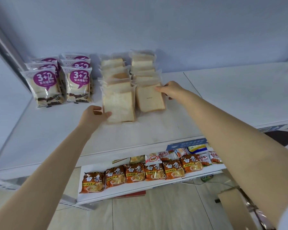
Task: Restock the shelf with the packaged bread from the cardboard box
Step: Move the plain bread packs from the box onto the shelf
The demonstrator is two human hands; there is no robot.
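Note:
Two rows of clear-wrapped white bread slices stand on the white shelf [140, 130]. My left hand [92, 115] holds the lower left edge of the front pack of the left row [119, 107], thumb on its face. My right hand [170, 89] pinches the top right corner of the front pack of the right row [150, 100], which leans back against the packs behind it. A corner of the cardboard box [234, 208] shows at the bottom right, on the floor.
Purple-labelled "3+2" bread packs [61, 80] stand in two rows at the shelf's left. A lower shelf holds orange instant noodle packs [140, 173] and other snacks [206, 156]. A second white shelf board [248, 92] adjoins on the right.

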